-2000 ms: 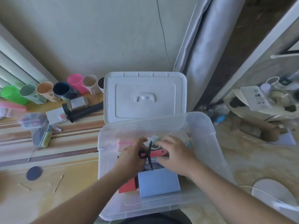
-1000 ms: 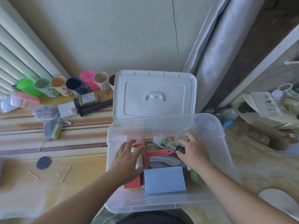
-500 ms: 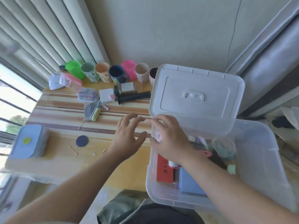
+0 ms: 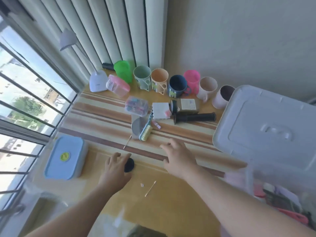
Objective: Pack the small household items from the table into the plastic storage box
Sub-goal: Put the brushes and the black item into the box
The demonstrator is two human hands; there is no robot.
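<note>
Left of the plastic storage box (image 4: 280,182), whose white lid (image 4: 266,129) stands propped open at the table's (image 4: 95,170) right edge, we see bare yellow tabletop between both hands and the near edge. Our left hand (image 4: 113,169) rests loosely spread fingers on the dark round disc (image 4: 129,165); our right hand (image 4: 179,159), fingers spread and holding nothing, hovers just beside it. Beyond the disc, the brush (image 4: 145,130) points away toward the cups (image 4: 159,81), and the black handle (image 4: 195,117) lies crosswise toward the box.
</note>
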